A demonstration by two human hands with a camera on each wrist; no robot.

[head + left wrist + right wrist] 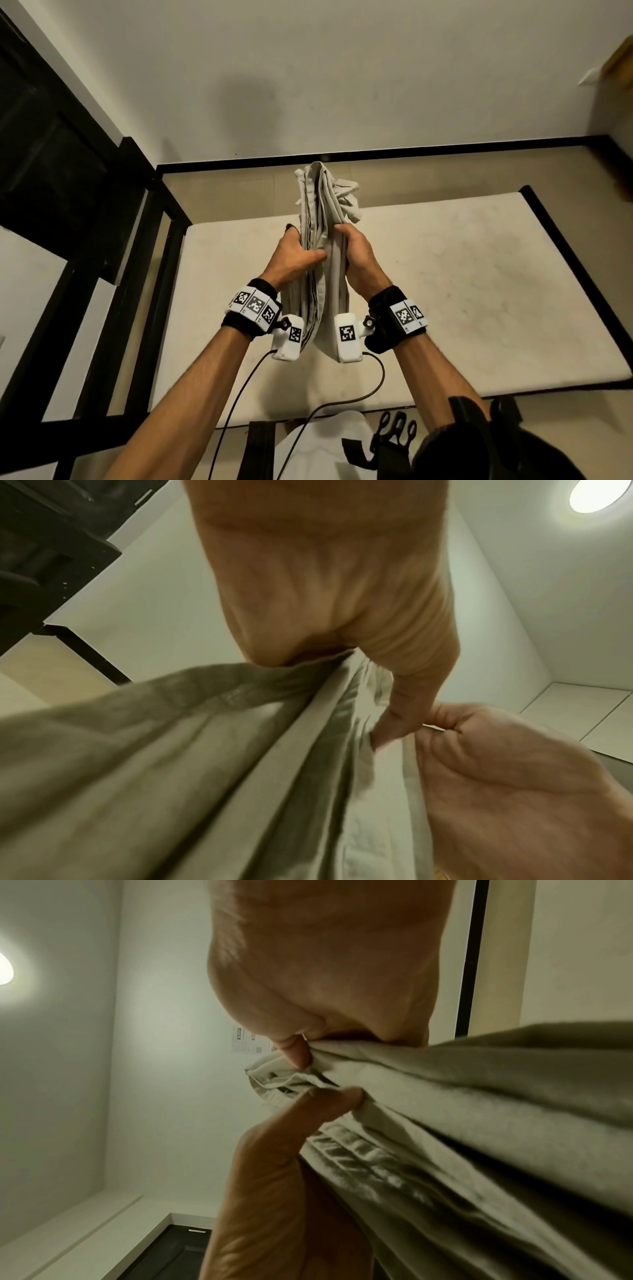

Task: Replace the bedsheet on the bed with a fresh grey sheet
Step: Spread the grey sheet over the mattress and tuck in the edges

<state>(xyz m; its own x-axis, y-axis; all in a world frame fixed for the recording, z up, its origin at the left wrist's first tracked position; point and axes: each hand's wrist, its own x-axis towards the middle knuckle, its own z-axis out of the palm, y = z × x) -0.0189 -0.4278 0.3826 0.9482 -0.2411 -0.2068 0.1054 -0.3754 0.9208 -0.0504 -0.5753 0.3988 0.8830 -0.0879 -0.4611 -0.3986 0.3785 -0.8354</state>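
A folded grey sheet [322, 240] is held upright in the air above the bare white mattress [445, 274]. My left hand [296, 255] grips its left side, thumb across the front folds. My right hand [356, 253] grips its right side, fingers curled over the edge. In the left wrist view the left hand [342, 615] clamps the sheet [205, 764], and the right hand [514, 777] shows at the lower right. In the right wrist view the right hand [325, 988] pinches the bunched folds of the sheet [479, 1110]; the left hand's thumb [308, 1112] presses them from below.
A black bed frame [555, 222] runs round the mattress, with a black ladder and bunk posts [102, 308] at the left. The pale wall [342, 85] stands behind the bed. A black strap and hooks [394, 435] hang by my body at the bottom.
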